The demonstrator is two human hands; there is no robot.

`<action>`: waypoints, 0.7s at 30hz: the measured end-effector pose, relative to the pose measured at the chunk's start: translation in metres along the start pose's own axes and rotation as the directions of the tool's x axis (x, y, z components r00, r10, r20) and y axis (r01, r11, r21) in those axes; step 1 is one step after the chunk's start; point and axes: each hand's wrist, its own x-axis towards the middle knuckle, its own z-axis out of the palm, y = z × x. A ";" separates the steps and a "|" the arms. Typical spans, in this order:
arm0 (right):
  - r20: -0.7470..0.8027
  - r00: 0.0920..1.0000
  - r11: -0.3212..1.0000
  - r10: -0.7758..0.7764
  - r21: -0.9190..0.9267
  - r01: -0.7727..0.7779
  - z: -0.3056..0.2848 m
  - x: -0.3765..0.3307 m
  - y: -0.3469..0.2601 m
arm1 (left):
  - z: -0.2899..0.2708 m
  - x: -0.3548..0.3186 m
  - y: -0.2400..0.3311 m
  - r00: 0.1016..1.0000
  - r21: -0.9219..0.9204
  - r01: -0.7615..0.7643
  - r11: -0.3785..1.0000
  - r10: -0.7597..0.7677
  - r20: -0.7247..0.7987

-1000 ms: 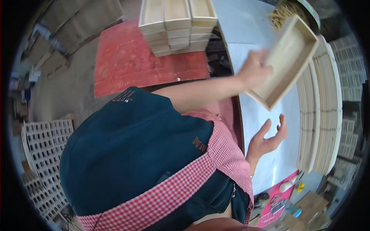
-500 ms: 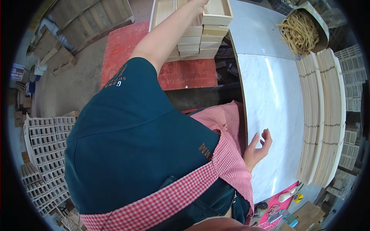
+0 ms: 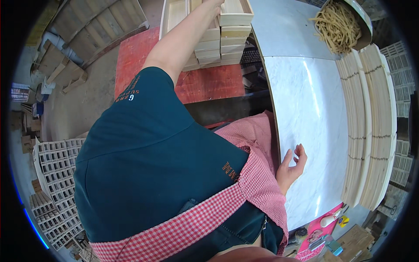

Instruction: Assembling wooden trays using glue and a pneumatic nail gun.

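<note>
My left arm stretches to the far end, where my left hand (image 3: 215,4), cut by the upper edge of the picture, grips the side wall of a shallow pale wooden box (image 3: 236,19). That box tops a column of similar boxes, with more stacks of wooden boxes (image 3: 208,46) beside it. All of them stand on a red board (image 3: 214,83). My right hand (image 3: 291,169) hovers over or rests on the near edge of the white marbled tabletop (image 3: 305,113); which, I cannot tell. It holds nothing, its fingers curved and apart from the thumb.
Tall stacks of thin pale wooden strips (image 3: 371,131) line the tabletop's right side. A container of tan bands (image 3: 338,27) sits at the far right. A pink sheet (image 3: 314,233) with a bottle and small tools lies near right. Wooden lattice stacks (image 3: 56,183) stand at left.
The view has shifted slightly, so the boxes appear a little farther left. My left hand stays at the same box, and my right hand keeps nearly the same place and pose.
</note>
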 end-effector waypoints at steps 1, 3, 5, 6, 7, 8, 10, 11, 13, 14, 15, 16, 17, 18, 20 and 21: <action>0.004 1.000 1.000 -0.002 0.000 0.002 0.000 0.000 0.002 | 0.001 0.002 -0.003 1.000 0.012 -0.008 1.000 0.008 -0.008; 0.013 1.000 1.000 -0.005 0.001 0.005 0.000 0.000 0.004 | 0.003 0.005 -0.008 0.999 0.036 -0.024 0.999 0.025 -0.023; 0.017 1.000 1.000 0.004 0.003 -0.004 0.001 0.000 0.005 | 0.005 0.008 -0.014 0.998 0.060 -0.039 0.997 0.041 -0.041; 0.021 1.000 1.000 0.010 0.004 -0.010 0.002 0.001 0.005 | 0.005 0.010 -0.018 0.997 0.071 -0.046 0.996 0.050 -0.051; 0.025 1.000 1.000 0.017 0.004 -0.017 0.002 0.000 0.006 | 0.005 0.011 -0.021 0.997 0.083 -0.051 0.995 0.056 -0.061; 0.031 0.999 1.000 0.023 0.004 -0.023 0.002 0.000 0.006 | 0.003 0.012 -0.024 0.995 0.095 -0.056 0.994 0.063 -0.072; 0.033 0.999 1.000 0.026 0.000 -0.026 0.001 -0.004 0.011 | -0.003 0.014 -0.028 0.991 0.121 -0.071 0.990 0.084 -0.102; 0.033 0.999 1.000 0.025 -0.003 -0.025 0.002 -0.005 0.012 | -0.010 0.019 -0.026 0.987 0.134 -0.082 0.988 0.099 -0.127; 0.035 0.999 1.000 0.018 -0.008 -0.018 0.004 -0.005 0.013 | -0.026 0.030 -0.022 0.975 0.162 -0.102 0.982 0.131 -0.179; 0.045 0.999 1.000 0.001 -0.001 -0.001 0.005 -0.004 0.012 | -0.035 0.035 -0.021 0.968 0.173 -0.109 0.979 0.145 -0.205; 0.055 0.998 1.000 0.014 -0.008 -0.013 0.006 -0.005 0.011 | -0.044 0.039 -0.020 0.960 0.185 -0.117 0.976 0.159 -0.231; 0.063 0.998 1.000 0.025 -0.016 -0.024 0.007 -0.005 0.009 | -0.052 0.042 -0.018 0.951 0.194 -0.124 0.973 0.173 -0.256; 0.071 0.997 0.999 0.036 -0.024 -0.035 0.007 -0.006 0.008 | -0.059 0.045 -0.016 0.942 0.204 -0.132 0.970 0.187 -0.280; 0.077 0.996 0.998 0.049 -0.033 -0.046 0.007 -0.006 0.008 | -0.066 0.048 -0.014 0.932 0.214 -0.138 0.967 0.200 -0.303; 0.082 0.996 0.999 0.032 -0.032 -0.029 0.006 -0.007 0.008 | -0.078 0.055 -0.008 0.913 0.230 -0.154 0.961 0.227 -0.339; 0.084 0.996 0.999 0.031 -0.035 -0.028 0.006 -0.007 0.008 | -0.084 0.057 -0.005 0.903 0.239 -0.160 0.958 0.240 -0.357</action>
